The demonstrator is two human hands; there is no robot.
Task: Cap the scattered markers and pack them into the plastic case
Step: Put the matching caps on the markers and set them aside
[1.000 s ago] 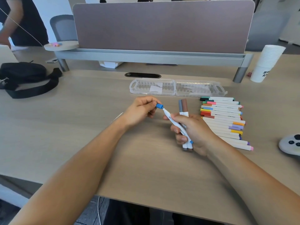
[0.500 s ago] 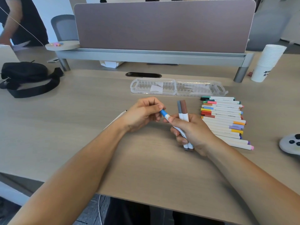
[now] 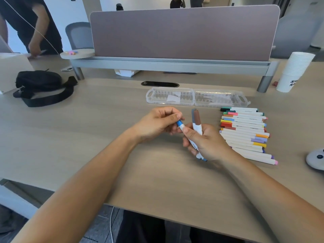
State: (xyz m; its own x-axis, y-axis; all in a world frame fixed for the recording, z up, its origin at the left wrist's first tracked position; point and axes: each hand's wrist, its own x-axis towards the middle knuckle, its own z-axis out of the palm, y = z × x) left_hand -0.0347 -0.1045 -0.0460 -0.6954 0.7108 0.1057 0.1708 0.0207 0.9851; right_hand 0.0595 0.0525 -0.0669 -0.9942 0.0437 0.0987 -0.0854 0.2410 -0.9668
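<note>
Left hand [image 3: 157, 122] pinching blue cap [image 3: 179, 123] onto marker [image 3: 194, 146]; right hand [image 3: 208, 142] gripping it plus two others. Row [image 3: 245, 134] looks capped. Case [image 3: 196, 97] open just behind the row, nothing packed yet.

Three held markers [image 3: 197, 128], one case [image 3: 196, 98], one bag [image 3: 38, 83]

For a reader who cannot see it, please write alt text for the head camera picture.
The left hand pinches the blue cap of a marker that the right hand holds with two other markers, over a wooden desk. A row of markers lies on the right, the open plastic case behind.
</note>
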